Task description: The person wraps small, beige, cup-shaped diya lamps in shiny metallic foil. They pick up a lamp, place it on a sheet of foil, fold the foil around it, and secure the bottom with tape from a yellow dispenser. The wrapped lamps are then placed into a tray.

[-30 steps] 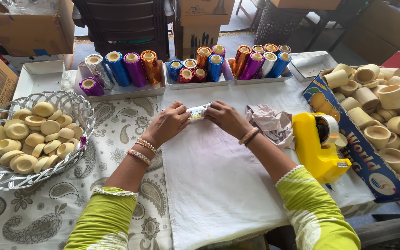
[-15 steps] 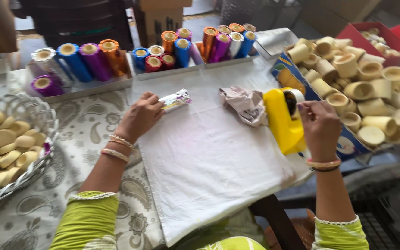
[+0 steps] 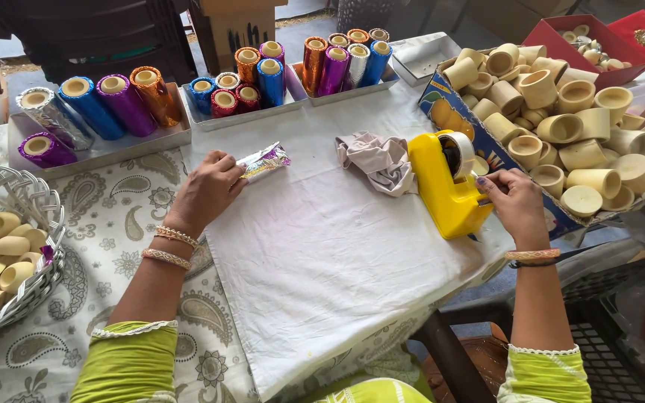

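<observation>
My left hand (image 3: 207, 190) grips one end of a small roll wrapped in silver patterned foil (image 3: 264, 160), which lies on the white cloth (image 3: 322, 254). My right hand (image 3: 515, 203) is at the front end of a yellow tape dispenser (image 3: 446, 183), fingertips pinching at the tape by its cutter. A crumpled grey-pink rag (image 3: 378, 160) lies just left of the dispenser.
Trays of foil-wrapped rolls in blue, purple, orange and red (image 3: 106, 112) line the back. A wire basket (image 3: 39, 276) of pale discs sits at left. A box of bare beige cups and tubes (image 3: 584, 142) is at right. A red box (image 3: 599, 37) stands behind it.
My right hand left the foil roll and went right to the tape dispenser. The left hand stayed holding the roll. The view swung to the right.
</observation>
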